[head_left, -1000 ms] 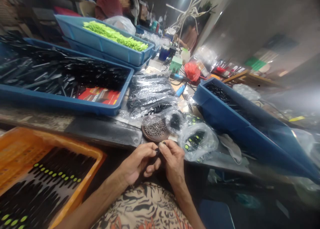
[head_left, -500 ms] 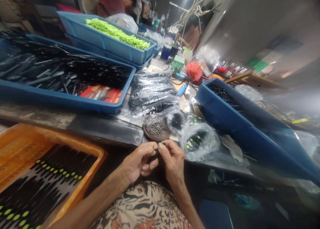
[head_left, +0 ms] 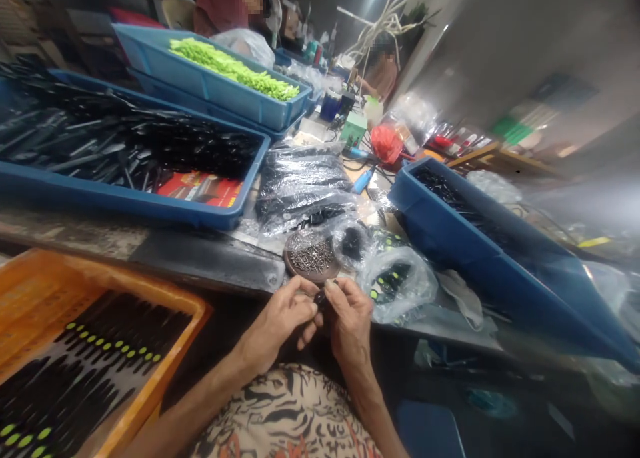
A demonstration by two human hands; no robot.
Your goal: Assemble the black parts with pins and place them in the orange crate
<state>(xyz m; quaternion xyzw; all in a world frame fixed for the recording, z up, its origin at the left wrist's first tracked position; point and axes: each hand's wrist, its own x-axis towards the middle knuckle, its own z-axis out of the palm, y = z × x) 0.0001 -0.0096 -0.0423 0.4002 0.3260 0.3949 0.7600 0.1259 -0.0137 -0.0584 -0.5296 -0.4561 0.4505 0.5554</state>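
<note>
Both my hands meet in front of my body, just below a round brown dish (head_left: 295, 266) of small metal screws or rivets (head_left: 315, 253). A small black part (head_left: 320, 299) is pinched in my left hand (head_left: 287, 318), its full shape hidden by the fingers. My right hand (head_left: 349, 311) has thumb and forefinger pressed together beside that part; what they grip is too small to make out. Beyond the dish lies a clear plastic bag (head_left: 305, 178) full of black parts. Right of my hands, an open clear bag (head_left: 413, 281) holds black pieces with yellow-green dots.
An orange crate (head_left: 193, 331) at lower left holds rows of black pieces with yellow-green dots. Blue bins (head_left: 220, 216) with black parts stand left and right (head_left: 460, 245); another blue bin (head_left: 210, 78) carries bright green pieces. Two people (head_left: 217, 8) sit farther back.
My left hand has shifted slightly and turned, so the black part shows more between the fingers. The right hand stays close against it. The whole view has moved a little.
</note>
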